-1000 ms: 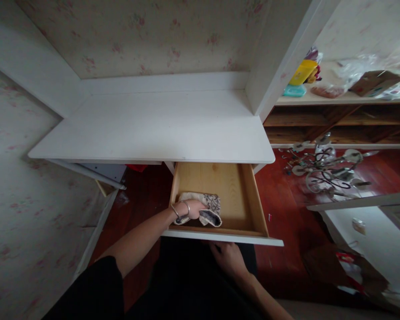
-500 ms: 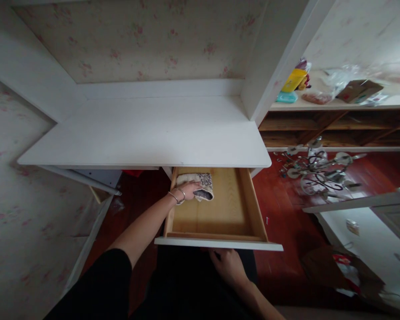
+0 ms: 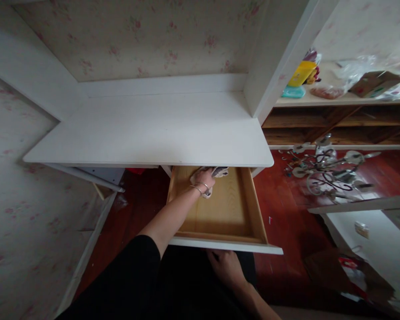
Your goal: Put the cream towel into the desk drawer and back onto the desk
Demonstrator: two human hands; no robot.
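A wooden drawer (image 3: 253,209) stands pulled out from under a white desk (image 3: 153,129). My left hand (image 3: 204,179), with two bangles at the wrist, presses a beige patterned cloth (image 3: 216,171) against the drawer's floor near its back, partly under the desk edge. Its fingers are closed on the cloth. My right hand (image 3: 227,268) rests under the drawer's white front panel (image 3: 226,246), fingers curled up against its underside.
A white upright panel (image 3: 273,58) divides the desk from wooden shelves (image 3: 336,120) with a yellow packet, bags and a box. A metal chandelier (image 3: 326,173) lies on the red floor. White furniture (image 3: 363,222) stands at the right.
My left hand has slid the cloth from the drawer's front left corner to its back, then rightward along the back. The right hand has stayed under the front panel.
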